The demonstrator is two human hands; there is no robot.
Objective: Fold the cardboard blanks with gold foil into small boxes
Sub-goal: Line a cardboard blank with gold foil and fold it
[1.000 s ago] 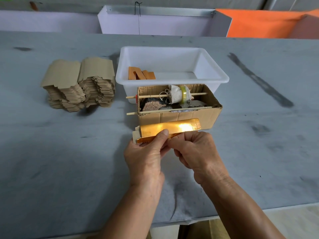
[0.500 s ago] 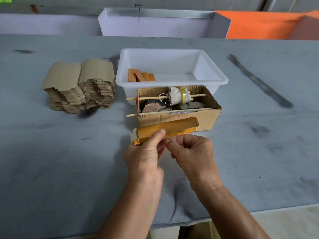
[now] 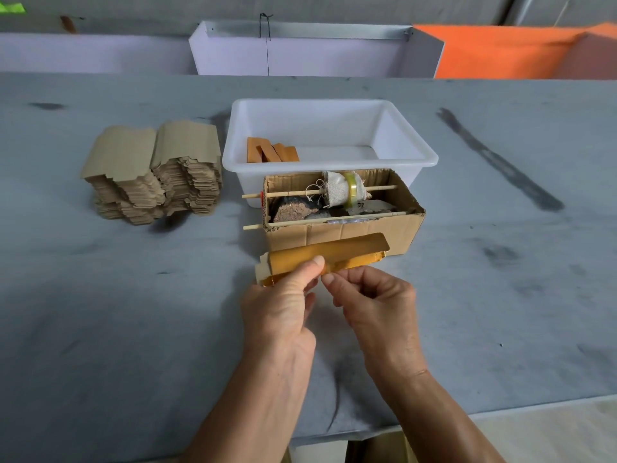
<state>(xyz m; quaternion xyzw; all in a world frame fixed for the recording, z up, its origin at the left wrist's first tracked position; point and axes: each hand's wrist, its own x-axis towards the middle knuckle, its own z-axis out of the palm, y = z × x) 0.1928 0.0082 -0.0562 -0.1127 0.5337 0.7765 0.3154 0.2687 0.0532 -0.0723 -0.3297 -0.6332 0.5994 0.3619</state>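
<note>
Item 1: gold-foil blank (image 3: 329, 253), partly folded, long strip shape, foil side facing the camera, held in the air just in front of the cardboard box (image 3: 344, 228), above the grey table (image 3: 117, 329). Left hand (image 3: 283, 309): thumb and fingers pinch the blank near its middle-left, thumb tip on the foil face. Right hand (image 3: 377, 305): fingers curled, fingertips nipping the blank's lower edge right beside the left thumb; exact grip partly hidden. Item 2: stack of flat blanks (image 3: 155, 172), brown side up, two piles touching, on table to the left, well apart from the hands. Item 3: white plastic tub (image 3: 410, 152) behind the cardboard box, touching it; holds a few orange-brown folded pcs (image 3: 272, 152) in its left corner. Item 4: cardboard box, open top, two thin wooden sticks (image 3: 293, 222) through it lengthwise; far stick carries a cloth-wrapped tape roll (image 3: 344, 193); dark lumps underneath, type unclear. Background: white tray w/ metal rim (image 3: 300, 51), orange panel (image 3: 500, 55) at far right.
</note>
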